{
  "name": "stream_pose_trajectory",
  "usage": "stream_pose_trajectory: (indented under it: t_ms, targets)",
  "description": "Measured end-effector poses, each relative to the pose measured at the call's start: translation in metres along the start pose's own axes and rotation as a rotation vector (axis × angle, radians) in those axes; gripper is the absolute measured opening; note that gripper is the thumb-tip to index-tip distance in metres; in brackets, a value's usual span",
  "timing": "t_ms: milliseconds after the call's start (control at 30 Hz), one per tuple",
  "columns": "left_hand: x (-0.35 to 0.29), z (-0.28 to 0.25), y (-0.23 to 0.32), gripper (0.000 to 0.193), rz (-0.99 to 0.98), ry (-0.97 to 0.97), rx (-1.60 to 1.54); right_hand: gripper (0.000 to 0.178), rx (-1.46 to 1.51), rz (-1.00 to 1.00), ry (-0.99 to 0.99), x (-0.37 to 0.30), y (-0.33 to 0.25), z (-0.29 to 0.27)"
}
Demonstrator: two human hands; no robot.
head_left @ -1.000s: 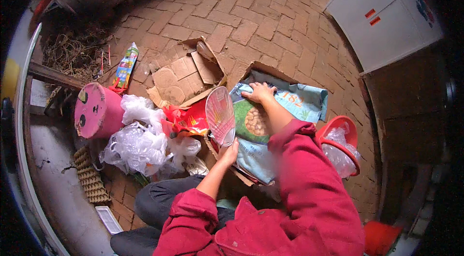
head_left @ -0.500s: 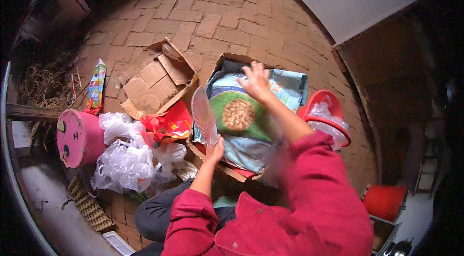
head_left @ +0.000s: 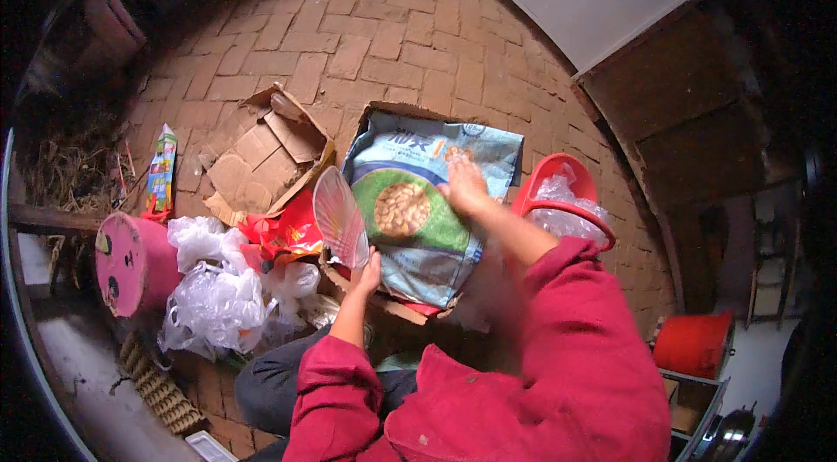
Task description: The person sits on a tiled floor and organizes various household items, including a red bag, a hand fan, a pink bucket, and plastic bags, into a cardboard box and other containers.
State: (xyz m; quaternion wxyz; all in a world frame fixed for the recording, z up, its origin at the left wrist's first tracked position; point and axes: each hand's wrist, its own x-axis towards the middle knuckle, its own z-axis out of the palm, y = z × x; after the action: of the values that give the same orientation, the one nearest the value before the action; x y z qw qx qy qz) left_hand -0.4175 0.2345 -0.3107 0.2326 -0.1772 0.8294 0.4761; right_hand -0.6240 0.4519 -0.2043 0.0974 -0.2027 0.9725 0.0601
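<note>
A blue packaging bag [head_left: 418,266] with a green patch and a picture of nuts lies flat in the top of a cardboard box [head_left: 370,111]. On its right part, my right hand [head_left: 466,187] rests with the fingers stretched out, holding nothing. My left hand [head_left: 366,272], by the box's near left side, is closed on the lower end of a clear, ribbed, rounded plastic piece [head_left: 342,216]. That piece stands tilted up at the bag's left edge; its exact kind I cannot make out. What lies under the bag is mostly hidden.
Left of the box are an open cardboard box [head_left: 261,152], red packaging [head_left: 292,231], white plastic bags [head_left: 214,305] and a pink round stool [head_left: 131,266]. A red basket [head_left: 529,192] holding clear plastic stands on the right. Farther off is a white cabinet [head_left: 593,4].
My right hand has moved down from the far edge onto the bag's right part. The bag looks flatter, with more of its far end showing. My left hand keeps its hold.
</note>
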Motion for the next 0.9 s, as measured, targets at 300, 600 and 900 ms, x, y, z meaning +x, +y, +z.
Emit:
stream_pose_trajectory:
  t_ms: [300, 600, 900]
  targets:
    - [0.008, 0.018, -0.027, 0.056, 0.002, -0.004, -0.173, 0.065, 0.343, 0.437, 0.328, -0.012, 0.047, -0.056]
    - [0.004, 0.005, -0.005, 0.066, -0.031, -0.034, 0.045, 0.019, 0.098, 0.11, 0.051, 0.037, -0.022, -0.001]
    - [-0.004, -0.009, 0.009, 0.092, -0.018, -0.009, 0.212, 0.04, 0.213, 0.372, -0.136, 0.039, 0.017, 0.015]
